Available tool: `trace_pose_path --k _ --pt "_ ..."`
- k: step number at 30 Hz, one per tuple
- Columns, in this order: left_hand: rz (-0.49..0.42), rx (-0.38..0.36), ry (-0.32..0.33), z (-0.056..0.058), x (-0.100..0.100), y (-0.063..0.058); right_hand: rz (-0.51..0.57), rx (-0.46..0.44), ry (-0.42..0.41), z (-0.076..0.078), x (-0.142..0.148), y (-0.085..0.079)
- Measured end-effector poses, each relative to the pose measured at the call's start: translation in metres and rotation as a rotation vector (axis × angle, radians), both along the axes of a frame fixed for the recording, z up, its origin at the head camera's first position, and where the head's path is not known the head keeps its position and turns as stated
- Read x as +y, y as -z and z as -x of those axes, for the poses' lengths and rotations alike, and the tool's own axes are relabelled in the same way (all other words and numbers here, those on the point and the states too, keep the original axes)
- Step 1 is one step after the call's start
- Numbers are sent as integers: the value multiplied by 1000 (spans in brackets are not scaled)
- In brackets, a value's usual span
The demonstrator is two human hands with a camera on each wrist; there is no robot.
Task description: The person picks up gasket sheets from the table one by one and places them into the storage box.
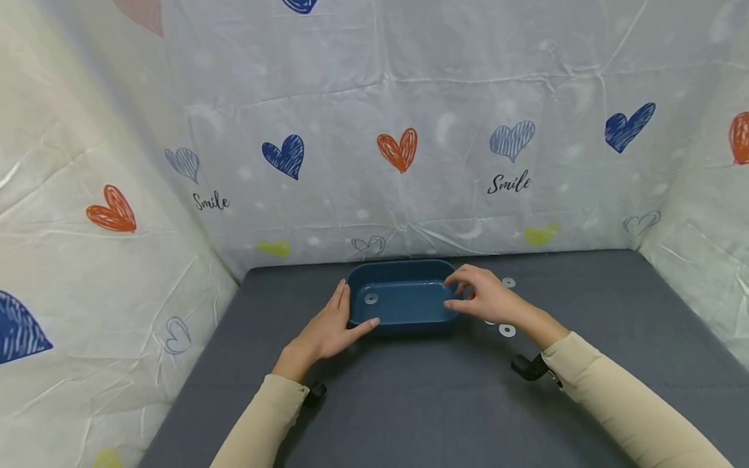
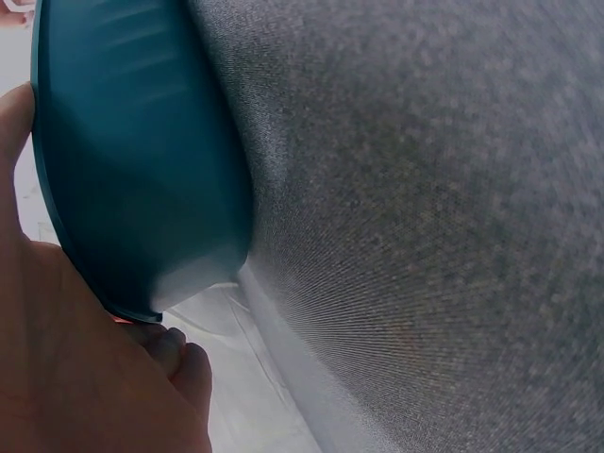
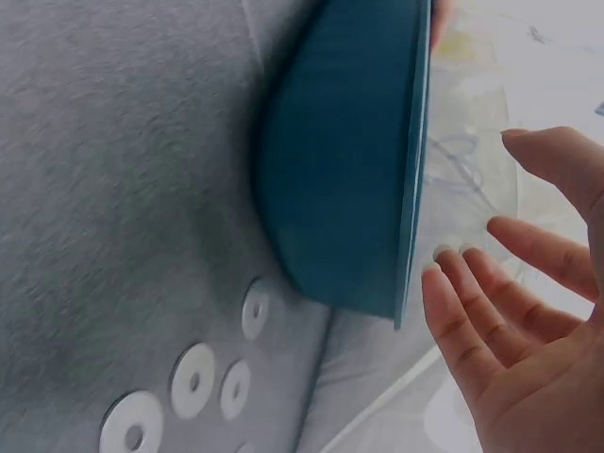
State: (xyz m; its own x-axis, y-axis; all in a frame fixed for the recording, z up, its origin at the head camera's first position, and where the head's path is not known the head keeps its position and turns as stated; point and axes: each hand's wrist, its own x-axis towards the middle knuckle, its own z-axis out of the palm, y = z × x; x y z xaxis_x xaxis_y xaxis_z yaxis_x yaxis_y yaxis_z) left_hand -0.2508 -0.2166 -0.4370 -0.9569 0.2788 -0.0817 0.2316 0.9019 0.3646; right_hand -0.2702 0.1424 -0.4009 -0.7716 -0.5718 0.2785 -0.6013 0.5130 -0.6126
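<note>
A dark blue rectangular tub [image 1: 404,328] stands on the grey table, and a flat washer-like ring [image 1: 367,299] lies inside it toward the left. At the tub's near left corner my left hand [image 1: 329,330] holds the rim, its thumb on the front edge and its fingers along the left side. My right hand [image 1: 484,296] hovers at the tub's right end, thumb and fingers apart; in the right wrist view nothing shows between them. Beside the tub on the right lie several pale rings [image 3: 119,417], partly hidden by the right hand in the head view.
The grey table [image 1: 421,403] ends at the back against a white cloth [image 1: 445,214] printed with hearts. More of this cloth hangs at both sides. A black wrist mount [image 1: 528,367] sits under the right sleeve, and another [image 1: 316,392] under the left.
</note>
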Motion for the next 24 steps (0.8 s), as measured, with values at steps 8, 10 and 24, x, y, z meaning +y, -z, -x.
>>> trace_pose_path --k 8,10,24 --pt "6 -4 -4 -1 1 -1 44 -28 41 -8 27 6" --pt "7 1 2 -1 1 -1 40 -25 55 -10 35 9" --pt "3 5 5 -2 1 -1 -21 21 138 -16 85 28"
